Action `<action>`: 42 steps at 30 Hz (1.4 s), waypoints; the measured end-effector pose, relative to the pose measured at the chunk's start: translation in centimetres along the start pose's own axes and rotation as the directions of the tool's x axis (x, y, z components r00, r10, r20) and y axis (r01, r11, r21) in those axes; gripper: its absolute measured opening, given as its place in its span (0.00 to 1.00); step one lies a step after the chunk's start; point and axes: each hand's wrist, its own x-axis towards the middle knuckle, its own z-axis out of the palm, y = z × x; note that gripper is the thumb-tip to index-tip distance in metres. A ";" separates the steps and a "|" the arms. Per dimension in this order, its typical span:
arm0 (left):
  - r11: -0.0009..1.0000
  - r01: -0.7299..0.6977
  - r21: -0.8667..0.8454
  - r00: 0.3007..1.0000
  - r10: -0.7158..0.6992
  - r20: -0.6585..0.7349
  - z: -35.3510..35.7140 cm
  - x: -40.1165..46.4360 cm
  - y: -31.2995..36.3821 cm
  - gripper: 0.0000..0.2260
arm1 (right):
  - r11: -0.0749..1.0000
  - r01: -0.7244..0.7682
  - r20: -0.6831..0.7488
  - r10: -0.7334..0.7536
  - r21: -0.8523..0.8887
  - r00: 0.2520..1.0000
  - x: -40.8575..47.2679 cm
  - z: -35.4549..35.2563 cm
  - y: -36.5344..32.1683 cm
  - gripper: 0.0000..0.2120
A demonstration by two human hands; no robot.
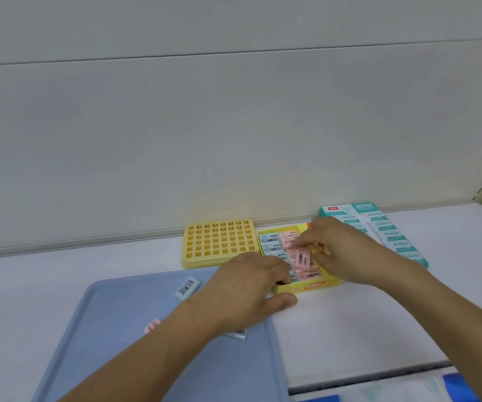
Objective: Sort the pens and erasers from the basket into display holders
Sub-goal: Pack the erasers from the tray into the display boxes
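A pink eraser (300,259) sits tilted on top of the others in the yellow box (315,285), pinched between the fingertips of the right hand (341,250). The box is packed with pink and pale blue erasers lying flat in rows. The left hand (245,288) is at the box's near left corner, fingers curled over the rim and thumb lying along the front wall, so it grips the box. Just left of the box stands a yellow holder (219,245) with a grid of square holes. Right of the box lies a teal and white carton (393,230). In front of the box and to its left lies a blue tray (112,343) on the white desk (350,323), carrying a blue eraser (187,288) with a barcode, a pink one (152,325) and another blue one (235,334) partly hidden under the left wrist.
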 end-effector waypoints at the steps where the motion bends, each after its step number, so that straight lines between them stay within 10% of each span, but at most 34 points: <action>1: 1.000 -0.001 -0.028 1.000 0.001 0.010 0.2 -0.1 0.0 0.20 | 0.999 0.034 0.058 -0.033 -0.002 0.998 -0.1 -0.1 0.1 0.18; 13: 0.992 0.043 -0.120 0.999 -0.046 -0.020 0.7 -0.4 0.2 0.22 | 0.997 0.047 0.024 -0.046 -0.056 0.999 1.1 -0.5 0.4 0.08; 24: 0.941 0.323 0.101 0.946 -0.323 -0.021 2.0 2.5 -0.9 0.44 | 0.975 -0.035 -0.077 0.018 -0.220 0.997 4.9 0.6 -0.3 0.08; 30: 0.944 0.319 0.085 0.948 -0.318 -0.029 1.8 2.3 -1.5 0.37 | 0.944 -0.058 -0.144 0.012 -0.325 0.989 5.2 1.5 -0.9 0.10; 35: 0.946 0.316 0.076 0.948 -0.317 0.006 1.7 2.4 -1.8 0.31 | 0.994 0.075 -0.042 -0.072 0.084 0.997 3.0 0.3 1.4 0.10; 42: 0.946 0.319 0.048 0.947 -0.320 0.020 1.9 2.3 -2.0 0.27 | 0.989 0.143 0.090 -0.139 -0.036 0.986 2.2 0.6 1.2 0.12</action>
